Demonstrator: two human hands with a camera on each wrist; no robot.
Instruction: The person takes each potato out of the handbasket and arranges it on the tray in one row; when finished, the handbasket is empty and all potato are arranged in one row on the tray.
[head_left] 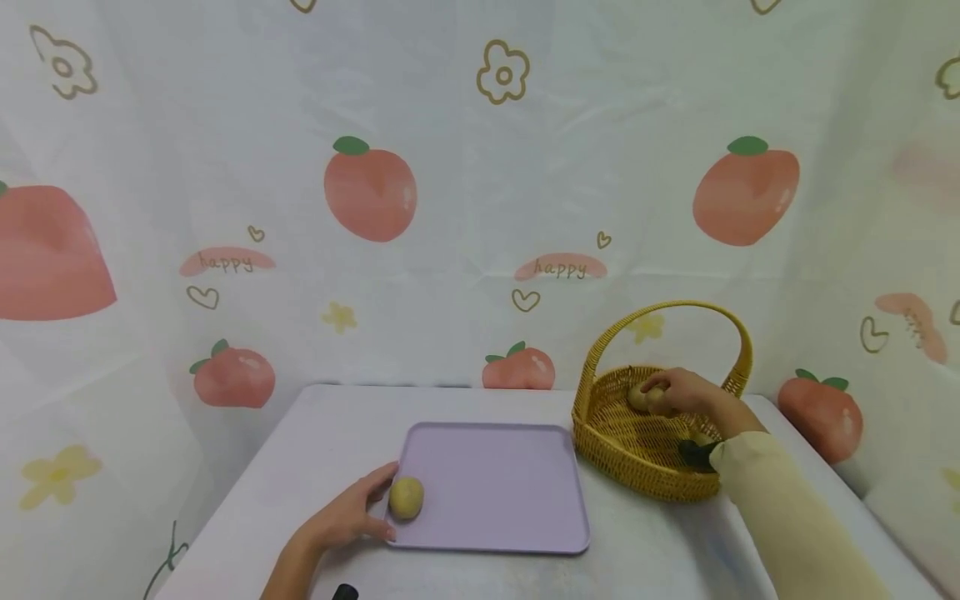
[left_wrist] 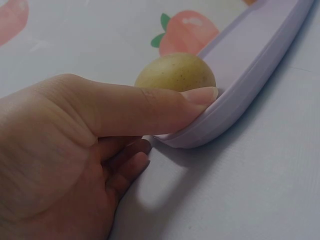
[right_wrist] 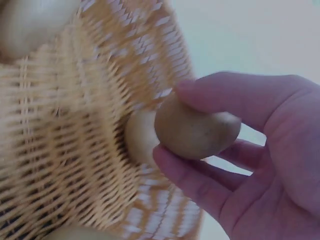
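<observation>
Wicker basket [head_left: 637,454] round right hand [head_left: 686,392] pinching potato [right_wrist: 196,131]; left hand [head_left: 348,517] relaxed, thumb on tray [head_left: 495,487].

White desk [head_left: 480,575] with a lavender tray [head_left: 495,492] sitting flat near the middle, and a yellow wicker basket [head_left: 637,454] just to the right of it, close but not quite touching. A left hand [head_left: 348,521] rests on the desk at the tray's left edge.

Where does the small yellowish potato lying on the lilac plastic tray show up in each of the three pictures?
Head view: the small yellowish potato lies at the left edge of the lilac plastic tray, beside the left hand.
Left wrist view: upper centre, the potato sits behind the thumb.
Right wrist view: not in it.
Shared landmark: the tray's rim.
</observation>
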